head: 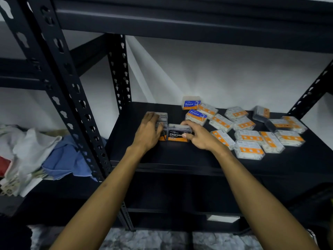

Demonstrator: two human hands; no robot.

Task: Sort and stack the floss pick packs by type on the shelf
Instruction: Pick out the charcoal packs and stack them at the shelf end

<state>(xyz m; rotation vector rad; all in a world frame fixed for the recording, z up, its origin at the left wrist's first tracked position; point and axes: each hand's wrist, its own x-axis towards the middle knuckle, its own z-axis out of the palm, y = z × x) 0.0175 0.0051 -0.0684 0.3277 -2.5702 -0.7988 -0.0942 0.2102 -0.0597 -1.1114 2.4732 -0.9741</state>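
On the black shelf (162,156), a clear pack labelled Charcoal (177,135) stands upright. My right hand (200,136) holds it, fingers over its top and thumb on its front. Beside it on the left is a stack of similar dark packs (160,120), and my left hand (149,129) lies over that stack with fingers curled on it. Two blue Round packs (191,103) (196,115) lie behind. Several orange-labelled packs (249,149) are scattered flat to the right.
Black perforated uprights (119,73) (72,98) frame the shelf, and an upper shelf beam (180,20) runs overhead. Crumpled cloths (59,159) lie on the neighbouring shelf at left. A lower shelf sits beneath my arms.
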